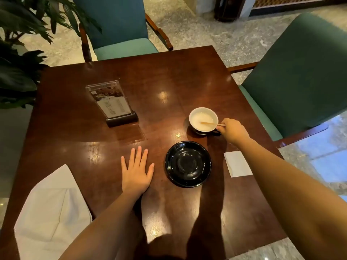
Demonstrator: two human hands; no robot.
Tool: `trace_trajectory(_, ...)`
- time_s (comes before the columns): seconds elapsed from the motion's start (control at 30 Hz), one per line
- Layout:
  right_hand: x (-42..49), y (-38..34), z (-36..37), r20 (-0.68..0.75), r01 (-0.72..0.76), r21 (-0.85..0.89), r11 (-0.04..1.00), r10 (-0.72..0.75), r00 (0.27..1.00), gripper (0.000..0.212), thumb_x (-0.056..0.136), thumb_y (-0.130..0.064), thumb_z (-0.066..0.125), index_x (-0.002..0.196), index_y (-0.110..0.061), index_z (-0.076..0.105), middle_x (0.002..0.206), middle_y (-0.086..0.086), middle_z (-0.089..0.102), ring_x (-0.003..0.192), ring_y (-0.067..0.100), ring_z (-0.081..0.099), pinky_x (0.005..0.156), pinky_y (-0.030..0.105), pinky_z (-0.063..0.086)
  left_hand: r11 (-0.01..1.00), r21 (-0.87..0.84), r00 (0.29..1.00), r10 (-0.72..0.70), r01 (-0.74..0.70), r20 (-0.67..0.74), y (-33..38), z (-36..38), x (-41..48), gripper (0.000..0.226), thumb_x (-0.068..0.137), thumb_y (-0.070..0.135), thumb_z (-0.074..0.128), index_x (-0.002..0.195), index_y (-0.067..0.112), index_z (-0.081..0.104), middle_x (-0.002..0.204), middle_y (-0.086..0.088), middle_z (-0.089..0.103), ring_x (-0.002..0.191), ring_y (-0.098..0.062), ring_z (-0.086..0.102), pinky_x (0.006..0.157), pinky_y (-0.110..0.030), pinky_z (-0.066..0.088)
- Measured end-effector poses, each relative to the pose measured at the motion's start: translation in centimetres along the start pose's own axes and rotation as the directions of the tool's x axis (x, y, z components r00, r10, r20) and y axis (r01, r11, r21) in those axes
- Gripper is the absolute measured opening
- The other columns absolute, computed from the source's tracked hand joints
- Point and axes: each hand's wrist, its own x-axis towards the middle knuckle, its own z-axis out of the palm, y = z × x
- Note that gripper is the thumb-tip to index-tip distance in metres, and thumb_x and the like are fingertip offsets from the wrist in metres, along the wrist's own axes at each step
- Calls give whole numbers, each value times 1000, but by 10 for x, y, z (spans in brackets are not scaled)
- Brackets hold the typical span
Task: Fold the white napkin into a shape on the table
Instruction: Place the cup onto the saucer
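While the left hand (pixel 136 171) lies flat on the table (pixel 169 77), fingers straight and spread and holding nothing, the right hand (pixel 233 131) reaches forward and pinches the end of a wooden stirrer (pixel 211 123); the stirrer's other end dips into pale, milky liquid in a cup (pixel 203 109), white inside and dark outside, which stands on the right half of the table; just nearer than the cup, and apart from it, sits a bare black saucer (pixel 188 164), to the right of the left hand; the white napkin (pixel 50 209) — a large cloth, loosely folded, with a point towards the far side — lies at the near left corner of the table, well apart from both hands; a small white paper (pixel 237 164) lies right of the saucer, its edge hidden by the right forearm; a clear menu stand (pixel 110 102) in a dark base stands at the far left; two teal chairs — one (pixel 120 25) beyond the table, one (pixel 300 72) to its right — are drawn up close.
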Motion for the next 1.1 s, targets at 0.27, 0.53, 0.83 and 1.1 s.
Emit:
trace_trajectory(0.27, 0, -9, -6, 7, 147, -322, 935, -153, 988, 19, 93, -15, 52, 111, -7, 53, 99, 14, 64, 81, 30, 62, 72, 41, 56, 999, 37, 1000, -8, 8, -1, -1, -1, -1, 63, 91, 53, 21, 146, 24, 20, 156, 0, 15, 144, -18, 3, 115, -54, 2)
trace_trajectory(0.53, -8, 1, -19, 82, 184, -492, 851, -165, 983, 12, 95, -12, 47, 103, -9, 55, 83, 7, 56, 68, 22, 56, 66, 34, 55, 999, 39, 1000, -19, 19, 5, 0, -1, 0, 64, 91, 54, 18, 147, 24, 20, 156, 0, 14, 144, -18, 2, 115, -53, 2)
trace_trajectory(0.83, -39, 14, -22, 27, 90, -463, 882, -87, 996, 14, 94, -7, 48, 106, -7, 54, 86, 11, 56, 69, 22, 54, 70, 33, 55, 998, 61, 998, -36, 33, 54, 1, -4, 1, 66, 89, 58, 7, 147, 27, 9, 157, 2, 4, 143, -15, -9, 115, -52, -4)
trace_trajectory(1.1, -71, 38, -11, -14, 70, -449, 891, -85, 996, 18, 95, -3, 43, 111, -7, 52, 99, 15, 64, 80, 31, 63, 69, 37, 53, 998, 66, 999, -25, 22, 46, 1, -5, 0, 64, 91, 56, 11, 148, 26, 11, 157, 2, 7, 143, -15, -7, 115, -52, -3)
